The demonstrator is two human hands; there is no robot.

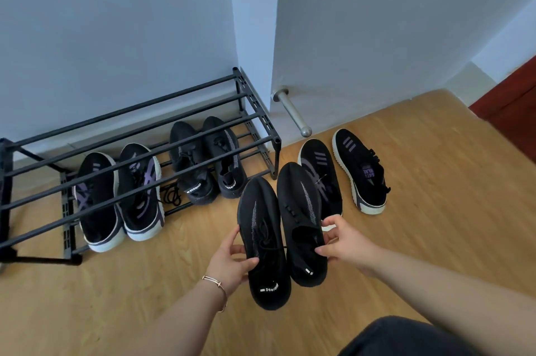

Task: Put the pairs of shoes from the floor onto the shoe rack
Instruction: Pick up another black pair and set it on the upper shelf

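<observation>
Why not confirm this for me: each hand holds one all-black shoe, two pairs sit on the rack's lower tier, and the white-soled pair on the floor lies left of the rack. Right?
One detail is wrong. In the head view, the white-soled pair on the floor lies to the right of the rack, not the left. The rest stands: the left hand and right hand each hold one all-black shoe, and two pairs sit on the lower tier.

black shoes [269,239], grey streaks; black rack [145,135]; tan wood-grain floor [435,210]
</observation>
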